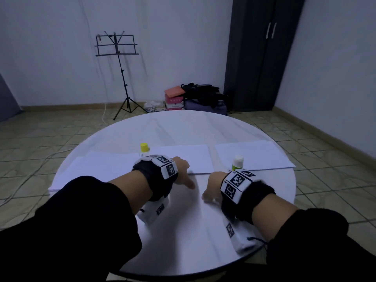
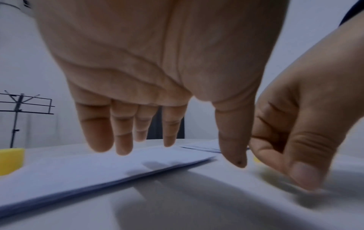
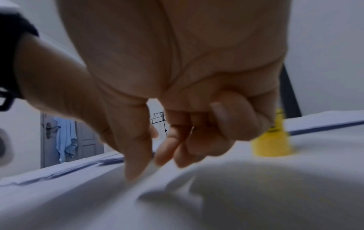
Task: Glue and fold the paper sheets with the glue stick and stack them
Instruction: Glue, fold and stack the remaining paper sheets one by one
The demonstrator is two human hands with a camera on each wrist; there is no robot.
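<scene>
On the round white table (image 1: 183,127), a white paper sheet (image 3: 197,194) lies in front of me. My right hand (image 1: 211,189) pinches its raised edge between thumb and fingers (image 3: 149,166). My left hand (image 1: 184,176) hovers beside it with straight fingers (image 2: 122,132) over the edge of a paper stack (image 2: 78,171), thumb pointing down. The glue stick (image 1: 237,162), yellow-green with a white top, stands upright just behind my right wrist (image 3: 271,143). A yellow cap (image 1: 144,147) stands behind my left wrist (image 2: 11,160).
More white sheets lie at the table's left (image 1: 91,169), middle (image 1: 187,155) and right (image 1: 254,155). On the floor beyond are a music stand (image 1: 120,64), boxes and bags (image 1: 193,96), and a dark cupboard (image 1: 262,53). The table's front rim is close to me.
</scene>
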